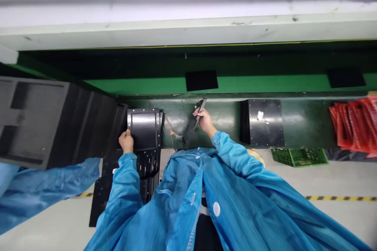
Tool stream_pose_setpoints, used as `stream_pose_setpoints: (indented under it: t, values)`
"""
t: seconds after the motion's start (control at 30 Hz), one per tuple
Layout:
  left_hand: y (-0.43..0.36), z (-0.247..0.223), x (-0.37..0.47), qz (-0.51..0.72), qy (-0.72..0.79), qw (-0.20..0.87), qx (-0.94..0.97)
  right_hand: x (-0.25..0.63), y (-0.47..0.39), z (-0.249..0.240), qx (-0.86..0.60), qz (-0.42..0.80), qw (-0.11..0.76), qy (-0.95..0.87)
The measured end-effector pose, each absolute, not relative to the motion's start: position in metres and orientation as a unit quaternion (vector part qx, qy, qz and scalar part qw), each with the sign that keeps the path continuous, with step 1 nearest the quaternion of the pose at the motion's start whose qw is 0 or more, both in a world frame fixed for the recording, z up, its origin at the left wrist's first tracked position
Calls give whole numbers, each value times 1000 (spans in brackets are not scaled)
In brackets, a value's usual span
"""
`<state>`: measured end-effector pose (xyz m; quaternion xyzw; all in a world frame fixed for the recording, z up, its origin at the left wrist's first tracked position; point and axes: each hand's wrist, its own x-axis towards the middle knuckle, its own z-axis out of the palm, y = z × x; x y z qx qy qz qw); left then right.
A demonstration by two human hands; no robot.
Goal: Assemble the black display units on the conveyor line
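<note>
My left hand (pixel 126 141) is closed on the left edge of a black riveted panel (pixel 143 128), which lies flat on top of others at the left of the green bench. With my right hand (pixel 205 120) I grip a second, narrow-looking black panel (pixel 193 123), held tilted on its edge in front of me. Its far side is turned away from view. Between the two panels, a torn brown strip (pixel 172 127) lies on the bench. To the right of my right hand sits a stack of black riveted panels (pixel 266 121) with a white mark on top.
Large black boxes (pixel 32 121) rise at the left, beside a co-worker's blue sleeve (pixel 53 182). Red wrapped packs (pixel 355 123) lie at the far right, near a green crate (pixel 308 157). Black flat pieces (pixel 202 80) rest on the green strip behind. A white ledge (pixel 188 35) overhangs.
</note>
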<state>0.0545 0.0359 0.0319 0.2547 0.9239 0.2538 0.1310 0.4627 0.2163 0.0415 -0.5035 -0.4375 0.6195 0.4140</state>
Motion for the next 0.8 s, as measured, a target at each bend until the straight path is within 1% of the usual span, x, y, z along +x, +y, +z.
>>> stream_pose_setpoints:
  t: [0.03, 0.1, 0.17, 0.2, 0.23, 0.3, 0.4, 0.5, 0.6, 0.7, 0.8]
  values:
    - [36, 30, 56, 242, 933, 120, 236, 469, 222, 42, -495, 630, 421, -426]
    - [42, 30, 66, 227, 951, 61, 200, 486, 228, 40, -493, 639, 432, -402]
    - [60, 33, 85, 240, 943, 10, 230, 510, 229, 35, -521, 635, 426, -379]
    - [75, 35, 97, 254, 928, 6, 273, 523, 228, 31, -549, 627, 412, -369]
    - [95, 37, 110, 269, 906, 22, 326, 537, 228, 26, -582, 615, 393, -359]
    - [147, 39, 140, 292, 853, 92, 423, 560, 228, 15, -651, 581, 350, -341]
    - [248, 37, 187, 292, 798, 196, 489, 580, 235, -2, -728, 529, 276, -339]
    - [349, 30, 226, 231, 770, 231, 548, 581, 247, -14, -766, 488, 223, -354]
    - [425, 23, 246, 119, 718, 225, 648, 576, 253, -21, -760, 478, 228, -376]
    - [471, 15, 250, 3, 670, 226, 707, 576, 248, -23, -746, 473, 226, -411]
    - [485, 10, 245, -35, 657, 211, 723, 576, 232, -23, -745, 459, 214, -435]
